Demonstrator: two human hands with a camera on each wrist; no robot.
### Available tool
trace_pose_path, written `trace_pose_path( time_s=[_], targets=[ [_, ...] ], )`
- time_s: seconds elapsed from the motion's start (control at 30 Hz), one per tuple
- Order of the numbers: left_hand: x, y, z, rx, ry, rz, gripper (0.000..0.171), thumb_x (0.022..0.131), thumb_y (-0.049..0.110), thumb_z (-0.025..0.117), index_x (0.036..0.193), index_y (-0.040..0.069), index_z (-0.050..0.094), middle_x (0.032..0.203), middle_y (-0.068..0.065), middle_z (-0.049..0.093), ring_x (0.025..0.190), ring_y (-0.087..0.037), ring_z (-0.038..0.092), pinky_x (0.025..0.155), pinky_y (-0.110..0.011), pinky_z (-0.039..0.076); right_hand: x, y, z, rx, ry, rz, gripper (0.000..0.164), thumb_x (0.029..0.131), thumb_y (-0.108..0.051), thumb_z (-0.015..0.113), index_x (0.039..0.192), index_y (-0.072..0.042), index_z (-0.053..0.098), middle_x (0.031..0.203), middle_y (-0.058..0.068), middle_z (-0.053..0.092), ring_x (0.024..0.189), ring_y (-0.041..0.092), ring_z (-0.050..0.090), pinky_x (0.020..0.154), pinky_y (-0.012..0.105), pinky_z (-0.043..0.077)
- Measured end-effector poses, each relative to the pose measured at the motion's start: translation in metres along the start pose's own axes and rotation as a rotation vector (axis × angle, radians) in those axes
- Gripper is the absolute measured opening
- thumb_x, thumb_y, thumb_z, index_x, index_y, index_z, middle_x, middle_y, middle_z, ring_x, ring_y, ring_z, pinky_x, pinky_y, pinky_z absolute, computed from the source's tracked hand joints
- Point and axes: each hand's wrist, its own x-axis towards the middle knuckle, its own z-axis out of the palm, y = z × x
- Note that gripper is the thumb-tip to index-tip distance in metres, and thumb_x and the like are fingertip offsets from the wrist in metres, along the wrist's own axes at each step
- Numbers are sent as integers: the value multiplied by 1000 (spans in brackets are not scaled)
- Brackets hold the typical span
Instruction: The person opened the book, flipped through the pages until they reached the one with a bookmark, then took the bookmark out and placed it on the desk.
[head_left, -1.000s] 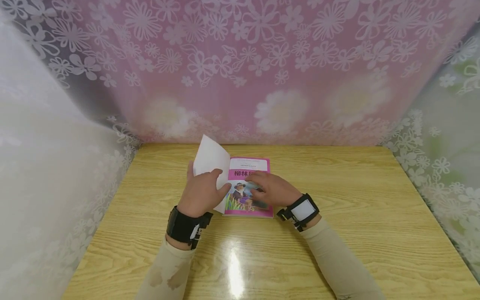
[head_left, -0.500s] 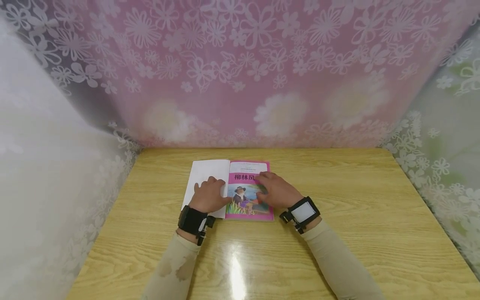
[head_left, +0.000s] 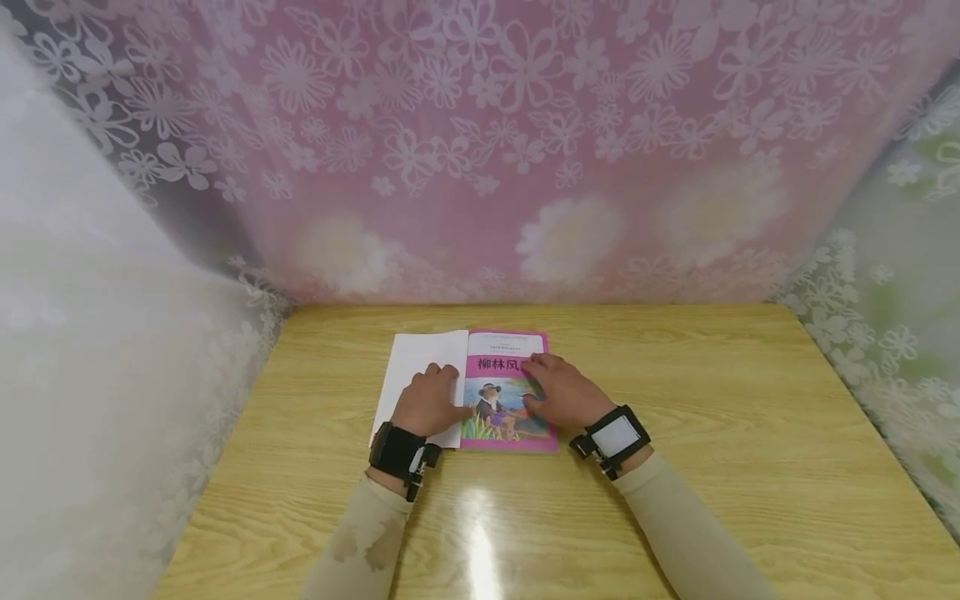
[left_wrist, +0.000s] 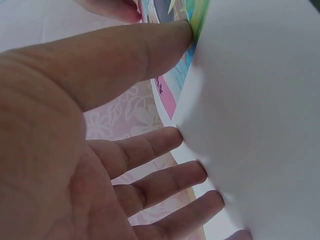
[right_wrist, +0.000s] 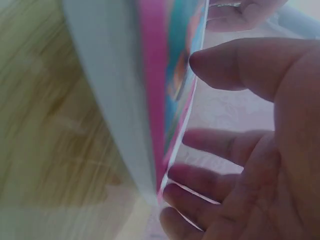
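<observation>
A book (head_left: 498, 400) with a pink-bordered, illustrated page lies on the table, its blank white leaf (head_left: 405, 358) spread flat to the left. My left hand (head_left: 429, 400) rests on that white leaf, fingertips pressing it and the thumb reaching across the fold onto the picture, as the left wrist view shows. On the right part of the illustrated page my right hand (head_left: 570, 395) rests with fingers spread. In the right wrist view its thumb (right_wrist: 215, 65) touches the picture, and the other fingertips sit along the page by the thick block of page edges (right_wrist: 112, 90).
The wooden table (head_left: 675, 358) extends around the book on all sides. A pink floral curtain (head_left: 465, 208) hangs behind it, with pale floral sheets (head_left: 112, 358) at the sides. Both wrists wear black straps (head_left: 617, 435).
The white leaf, which stood raised at the left, has come down flat. My left hand lowered with it and now presses on it. My right hand stayed on the page.
</observation>
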Motion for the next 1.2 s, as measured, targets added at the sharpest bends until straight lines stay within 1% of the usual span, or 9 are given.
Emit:
trace_pose_path(
  time_s=[0.17, 0.27, 0.37, 0.47, 0.6, 0.73, 0.9, 1.1, 1.2],
  targets=[
    [-1, -1, -1, 4, 1, 12, 68, 77, 46, 76, 128, 5, 56, 109, -13, 54, 90, -33, 56, 68, -42, 50, 2, 5, 3, -3, 43, 62, 79, 86, -46, 66, 148, -5, 38, 149, 19, 32, 134, 38, 33, 106, 51, 29],
    [-3, -3, -2, 21, -1, 16, 68, 77, 47, 77, 127, 6, 57, 108, -13, 55, 89, -32, 56, 68, -42, 50, 3, 5, 3, 8, 48, 68, 83, 85, -48, 67, 148, -4, 36, 148, 19, 33, 133, 38, 34, 106, 51, 30],
    [-3, -5, -3, 29, 11, 25, 68, 75, 47, 78, 125, 6, 58, 105, -12, 55, 87, -32, 56, 66, -42, 50, 2, 3, 3, 24, 38, 68, 84, 85, -48, 68, 148, -3, 35, 148, 20, 33, 133, 39, 34, 106, 52, 29],
    [-3, -6, -3, 38, 17, 45, 67, 75, 49, 78, 123, 7, 59, 103, -11, 55, 85, -32, 57, 63, -42, 50, 0, 3, 4, 26, 21, 75, 86, 86, -48, 66, 150, -1, 32, 150, 20, 31, 135, 38, 32, 107, 50, 28],
    [-2, -5, 0, 55, 20, 63, 65, 76, 49, 77, 122, 6, 59, 102, -11, 55, 83, -33, 56, 62, -42, 50, -2, 6, 4, 11, 35, 57, 88, 87, -48, 64, 150, 2, 28, 151, 22, 28, 137, 38, 28, 108, 49, 26],
    [2, -3, -1, 65, 17, 56, 64, 78, 47, 76, 124, 5, 58, 102, -12, 54, 85, -33, 56, 63, -42, 50, 2, 9, 0, -26, 44, 55, 90, 87, -51, 64, 150, 2, 28, 150, 22, 29, 137, 38, 29, 110, 48, 23],
    [2, -3, -2, 38, 10, 24, 61, 81, 44, 73, 124, 5, 57, 102, -13, 53, 86, -32, 55, 65, -42, 49, 5, 8, -1, -47, 17, 62, 89, 87, -52, 63, 150, 1, 29, 149, 21, 33, 136, 36, 32, 110, 47, 23],
    [1, 1, 0, -4, 2, -15, 57, 86, 44, 66, 126, 5, 57, 107, -14, 52, 92, -32, 53, 70, -44, 49, 2, 8, 0, -36, 34, 58, 84, 86, -50, 65, 148, -1, 36, 143, 18, 43, 131, 36, 39, 108, 48, 27],
    [0, 3, 0, 7, 24, 1, 56, 87, 45, 65, 125, 4, 59, 108, -15, 53, 95, -34, 52, 78, -46, 46, 2, 7, -1, -5, 55, 62, 80, 86, -47, 67, 146, -3, 38, 138, 16, 48, 127, 35, 43, 105, 48, 30]
  ],
)
